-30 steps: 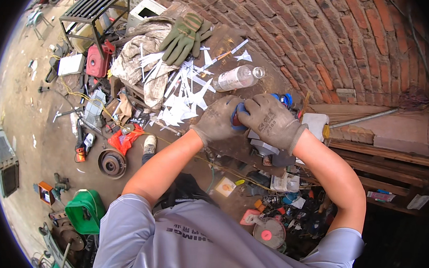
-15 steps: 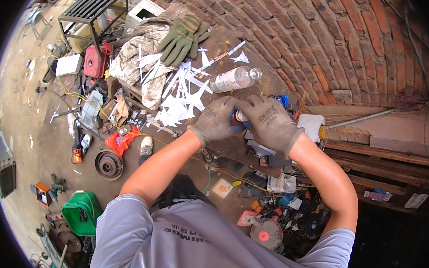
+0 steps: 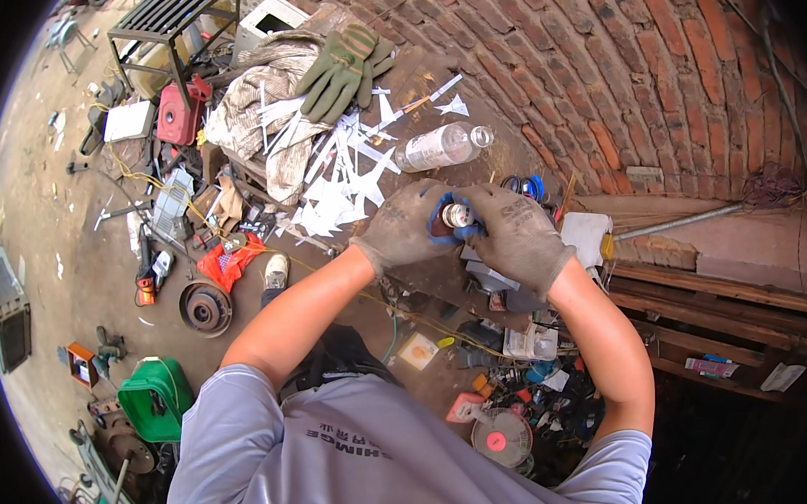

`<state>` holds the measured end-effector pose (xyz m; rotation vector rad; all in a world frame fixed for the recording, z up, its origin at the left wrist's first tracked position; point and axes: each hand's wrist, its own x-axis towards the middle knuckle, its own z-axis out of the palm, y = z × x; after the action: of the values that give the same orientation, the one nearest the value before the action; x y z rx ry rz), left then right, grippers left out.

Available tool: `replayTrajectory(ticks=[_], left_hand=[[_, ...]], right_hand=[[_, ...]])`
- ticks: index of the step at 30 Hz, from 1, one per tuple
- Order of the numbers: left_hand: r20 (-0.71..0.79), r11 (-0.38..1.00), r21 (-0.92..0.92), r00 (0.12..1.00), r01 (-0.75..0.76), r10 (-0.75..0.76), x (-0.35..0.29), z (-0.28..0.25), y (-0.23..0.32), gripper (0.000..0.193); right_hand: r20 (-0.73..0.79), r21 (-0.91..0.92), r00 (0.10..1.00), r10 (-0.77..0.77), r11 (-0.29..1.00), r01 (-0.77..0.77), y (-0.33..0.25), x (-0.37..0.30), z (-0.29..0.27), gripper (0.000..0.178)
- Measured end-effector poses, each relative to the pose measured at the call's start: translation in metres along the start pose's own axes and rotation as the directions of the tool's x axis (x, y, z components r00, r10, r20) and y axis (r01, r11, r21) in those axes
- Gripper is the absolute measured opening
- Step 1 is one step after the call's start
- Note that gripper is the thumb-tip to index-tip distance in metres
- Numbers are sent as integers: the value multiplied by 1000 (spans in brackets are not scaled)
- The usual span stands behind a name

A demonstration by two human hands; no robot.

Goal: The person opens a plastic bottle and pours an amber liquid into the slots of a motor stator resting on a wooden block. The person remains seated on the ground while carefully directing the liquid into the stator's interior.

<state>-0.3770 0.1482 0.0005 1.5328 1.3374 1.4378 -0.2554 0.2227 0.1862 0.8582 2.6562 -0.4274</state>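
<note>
You hold a small metal-topped piece [image 3: 458, 214] between your gloved hands, just beyond the worn worktop's near edge or over it; I cannot tell which.
Your left hand [image 3: 409, 222] is curled closed around the piece; your right hand [image 3: 517, 234] bends close beside it, its grip unclear. On the brown worktop [image 3: 422, 73], a clear bottle [image 3: 439, 148] lies near white scraps [image 3: 344, 186] and green gloves [image 3: 337, 71], beside a brick wall [image 3: 596, 74]; a green bin [image 3: 135, 402] stands on the cluttered floor [image 3: 56, 241].
</note>
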Motion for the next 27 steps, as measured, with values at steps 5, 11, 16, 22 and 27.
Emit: replayTrajectory(ticks=[5, 11, 16, 22, 27], left_hand=[[-5, 999, 17, 999, -48, 48, -2, -4, -2, 74], [18, 999, 13, 999, -30, 30, 2, -10, 5, 80], [3, 999, 44, 999, -32, 32, 3, -7, 3, 83], [33, 999, 34, 999, -1, 0, 4, -6, 5, 86], [57, 999, 33, 998, 12, -14, 3, -15, 4, 93]], right_hand=[[-39, 69, 999, 10, 998, -8, 2, -4, -1, 48], [30, 281, 976, 217, 935, -217, 0, -8, -7, 54], [126, 420, 898, 422, 797, -433, -4, -13, -14, 54], [156, 646, 888, 432, 636, -423, 17, -18, -2, 51], [94, 833, 926, 366, 480, -274, 38, -15, 4, 48]])
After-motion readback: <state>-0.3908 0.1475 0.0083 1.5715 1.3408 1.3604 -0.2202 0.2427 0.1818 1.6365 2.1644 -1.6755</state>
